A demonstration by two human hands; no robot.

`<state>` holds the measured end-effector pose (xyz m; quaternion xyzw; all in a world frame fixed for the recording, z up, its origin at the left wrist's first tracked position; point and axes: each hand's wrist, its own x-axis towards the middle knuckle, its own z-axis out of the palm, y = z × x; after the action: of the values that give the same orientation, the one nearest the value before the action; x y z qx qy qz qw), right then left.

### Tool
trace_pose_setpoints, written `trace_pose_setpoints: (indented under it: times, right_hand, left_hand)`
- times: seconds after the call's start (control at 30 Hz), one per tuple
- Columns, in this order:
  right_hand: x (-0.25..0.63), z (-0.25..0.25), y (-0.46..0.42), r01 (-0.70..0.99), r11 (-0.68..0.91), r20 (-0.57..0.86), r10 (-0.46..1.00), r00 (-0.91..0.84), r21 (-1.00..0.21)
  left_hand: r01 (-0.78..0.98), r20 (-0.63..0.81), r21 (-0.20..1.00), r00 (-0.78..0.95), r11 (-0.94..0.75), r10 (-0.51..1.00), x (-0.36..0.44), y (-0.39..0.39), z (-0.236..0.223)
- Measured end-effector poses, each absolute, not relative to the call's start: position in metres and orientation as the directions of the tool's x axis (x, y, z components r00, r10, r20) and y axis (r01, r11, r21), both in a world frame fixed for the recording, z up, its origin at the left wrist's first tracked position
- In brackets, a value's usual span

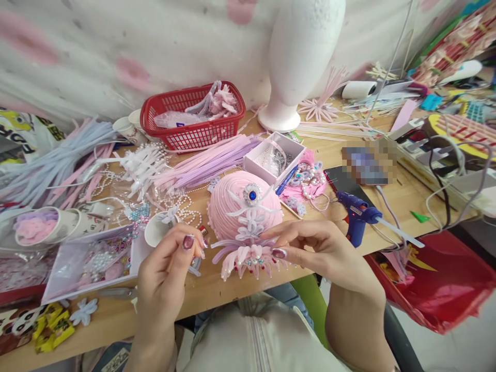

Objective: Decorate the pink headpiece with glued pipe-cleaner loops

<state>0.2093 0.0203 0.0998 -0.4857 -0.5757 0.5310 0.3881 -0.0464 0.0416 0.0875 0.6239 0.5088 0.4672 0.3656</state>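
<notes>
A pink dome-shaped ornament point(228, 199), made of pipe cleaners, sits at the table's front edge. It bears a blue gem point(252, 195) in a silver setting, with pale lilac pipe-cleaner flowers point(253, 225) below. Its front ends in a pink petal fringe point(244, 258) tipped with beads. My right hand point(313, 248) grips the right side of this fringe between thumb and fingers. To the left of the ornament, my left hand point(170, 268) is closed in a pinch; whatever lies between its fingertips is too small to make out.
A blue glue gun point(356, 214) with a glue stick lies at right, near a blurred phone point(366, 164). Behind are a white box point(274, 155), pipe-cleaner bundles point(209, 160), a red basket point(189, 137) and a white mannequin head point(302, 57). A bead tray point(96, 261) stands left.
</notes>
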Motion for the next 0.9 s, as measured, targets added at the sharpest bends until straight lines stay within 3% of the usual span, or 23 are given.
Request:
trace_pose_setpoints:
  times: [0.1, 0.2, 0.4, 0.5, 0.6, 0.73, 0.9]
  right_hand:
    - [0.204, 0.101, 0.023, 0.212, -0.034, -0.091, 0.96, -0.263, -0.977]
    - [0.201, 0.099, 0.025, 0.198, -0.019, -0.057, 0.98, -0.19, -0.98]
    - [0.201, 0.094, 0.022, 0.011, 0.002, 0.001, 0.998, -0.058, -1.0]
    - [0.2, 0.092, 0.02, -0.063, 0.057, 0.057, 0.998, 0.011, -0.996]
    - [0.196, 0.092, 0.018, -0.25, 0.045, 0.046, 0.999, 0.001, -0.967]
    - [0.194, 0.097, 0.014, -0.449, -0.098, -0.052, 0.992, -0.113, -0.888]
    - [0.21, 0.096, 0.009, -0.344, -0.088, -0.06, 0.994, -0.093, -0.935]
  left_hand:
    - [0.205, 0.209, 0.955, 0.048, -0.214, 0.977, -0.047, 0.038, 0.088]
    - [0.229, 0.188, 0.955, 0.033, -0.191, 0.982, -0.05, 0.036, 0.087]
    - [0.185, 0.171, 0.966, 0.064, -0.18, 0.983, -0.052, 0.033, 0.086]
    - [0.183, 0.258, 0.949, 0.009, -0.256, 0.966, -0.05, 0.032, 0.085]
    - [0.052, 0.332, 0.942, -0.023, -0.331, 0.943, -0.049, 0.034, 0.082]
    - [-0.282, 0.178, 0.947, 0.07, -0.152, 0.982, -0.05, 0.035, 0.083]
    - [-0.436, -0.058, 0.896, 0.073, 0.084, 0.996, -0.053, 0.03, 0.088]
